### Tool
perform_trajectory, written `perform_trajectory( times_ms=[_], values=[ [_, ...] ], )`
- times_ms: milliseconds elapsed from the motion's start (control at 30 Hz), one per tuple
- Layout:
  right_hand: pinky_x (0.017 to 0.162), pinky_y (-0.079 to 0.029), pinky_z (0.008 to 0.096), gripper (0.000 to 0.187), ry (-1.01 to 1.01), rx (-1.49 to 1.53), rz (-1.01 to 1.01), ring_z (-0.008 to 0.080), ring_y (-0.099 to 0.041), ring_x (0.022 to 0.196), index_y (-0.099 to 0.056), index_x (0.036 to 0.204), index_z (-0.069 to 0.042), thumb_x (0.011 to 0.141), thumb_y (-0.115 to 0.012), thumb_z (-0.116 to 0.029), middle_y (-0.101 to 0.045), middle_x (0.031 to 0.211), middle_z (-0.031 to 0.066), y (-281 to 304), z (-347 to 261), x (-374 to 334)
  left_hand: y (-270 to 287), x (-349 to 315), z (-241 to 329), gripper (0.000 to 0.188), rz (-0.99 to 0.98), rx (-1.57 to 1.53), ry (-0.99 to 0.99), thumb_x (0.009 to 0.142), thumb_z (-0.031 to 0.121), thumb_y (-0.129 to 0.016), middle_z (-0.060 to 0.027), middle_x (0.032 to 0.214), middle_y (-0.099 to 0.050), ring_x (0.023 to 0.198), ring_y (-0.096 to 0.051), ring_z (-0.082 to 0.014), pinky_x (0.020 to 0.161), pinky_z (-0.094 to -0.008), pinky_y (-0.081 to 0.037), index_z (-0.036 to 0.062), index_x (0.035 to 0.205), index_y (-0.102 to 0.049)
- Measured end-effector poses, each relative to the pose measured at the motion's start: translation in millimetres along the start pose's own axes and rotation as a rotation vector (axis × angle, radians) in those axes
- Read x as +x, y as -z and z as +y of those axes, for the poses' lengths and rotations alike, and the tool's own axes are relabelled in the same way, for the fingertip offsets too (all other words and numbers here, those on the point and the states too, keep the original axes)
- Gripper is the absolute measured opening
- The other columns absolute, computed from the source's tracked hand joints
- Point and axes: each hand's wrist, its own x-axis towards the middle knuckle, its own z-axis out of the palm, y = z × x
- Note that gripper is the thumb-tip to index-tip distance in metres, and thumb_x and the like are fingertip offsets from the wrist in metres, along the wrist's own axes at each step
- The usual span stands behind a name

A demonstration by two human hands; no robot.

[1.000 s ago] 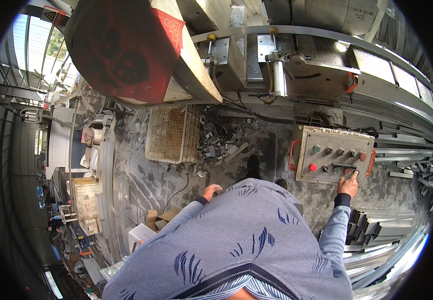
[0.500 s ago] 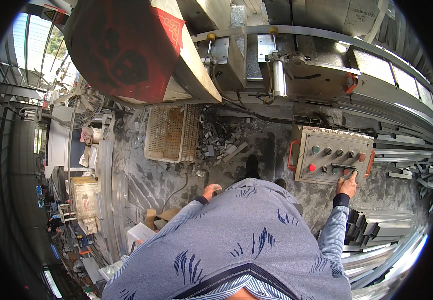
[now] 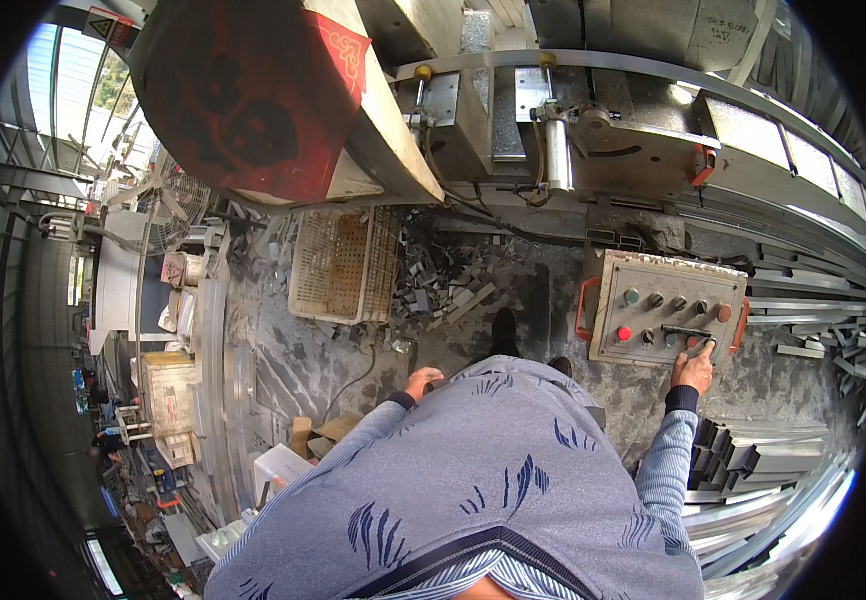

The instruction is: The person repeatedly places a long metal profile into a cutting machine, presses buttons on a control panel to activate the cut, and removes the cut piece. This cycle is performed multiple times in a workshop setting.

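My right hand (image 3: pixel 692 371) reaches over a grey control box (image 3: pixel 608 309) with rows of coloured buttons and black knobs. Its fingers are closed at the lower right of the panel, on a small dark knob (image 3: pixel 710 343) that they partly cover. A dark bar (image 3: pixel 686 330) lies across the panel just above those fingers. My left hand (image 3: pixel 421 383) hangs beside my body, well apart from the box. Its fingers are curled, and whatever may be inside them is hidden.
A pale plastic crate (image 3: pixel 301 275) stands on the floor beside scattered metal offcuts (image 3: pixel 443 285). A large machine with a cylinder (image 3: pixel 558 155) spans the far side. Stacked metal profiles (image 3: pixel 778 448) lie at right. A cable (image 3: pixel 358 380) crosses the floor; a fan (image 3: pixel 168 210) stands at left.
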Motion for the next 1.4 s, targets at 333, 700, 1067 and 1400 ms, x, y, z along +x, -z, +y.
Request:
perform_trajectory(
  times_ms=[333, 700, 1067, 1400],
  values=[
    [0.079, -0.049, 0.0459, 0.076, 0.014, 0.008, 0.013, 0.04, -0.062, 0.088, -0.032, 0.139, -0.007, 0.073, -0.064, -0.025, -0.063, 0.094, 0.026, -3.1, 0.5, 0.6, -1.3, -6.9, 10.3, 0.032, -0.009, -0.12, 0.049, 0.083, 0.029, -0.068, -0.0096, 0.098, -0.067, 0.092, -0.064, -0.0187, 0.081, -0.0295, -0.049, 0.0025, 0.1, -0.065],
    [0.077, -0.047, 0.0435, 0.065, 0.122, 0.27, 0.023, 0.0395, -0.061, 0.086, -0.042, 0.129, -0.006, 0.072, -0.066, -0.023, -0.064, 0.092, 0.0246, 7.2, -5.9, -32.1, -8.4, -8.3, 14.8, 0.028, 0.091, -0.088, 0.179, 0.082, 0.027, -0.068, -0.0114, 0.094, -0.067, 0.089, -0.065, -0.0201, 0.08, -0.0305, -0.049, 0.0023, 0.095, -0.065],
    [0.037, -0.025, 0.023, 0.022, -0.43, 1.268, -0.801, 0.0076, -0.033, 0.039, -0.051, 0.071, -0.013, 0.083, -0.061, -0.027, -0.036, 0.05, -0.0062, -13.4, -63.7, -39.9, -28.3, -23.9, -9.2, 0.024, 0.237, -0.229, 0.325, 0.082, 0.027, -0.065, -0.012, 0.095, -0.067, 0.092, -0.064, -0.026, 0.081, -0.0348, -0.049, 0.0061, 0.093, -0.068],
    [0.039, -0.031, 0.0264, 0.022, -0.569, 1.236, -0.744, 0.0099, -0.035, 0.04, -0.056, 0.076, -0.019, 0.082, -0.06, -0.04, -0.037, 0.052, -0.0073, -11.7, -68.6, -40.0, -44.3, -30.4, 1.0, 0.023, 0.263, -0.094, 0.239, 0.08, 0.029, -0.062, -0.0137, 0.094, -0.066, 0.093, -0.063, -0.0295, 0.081, -0.0357, -0.049, 0.0088, 0.088, -0.069]
  ],
)
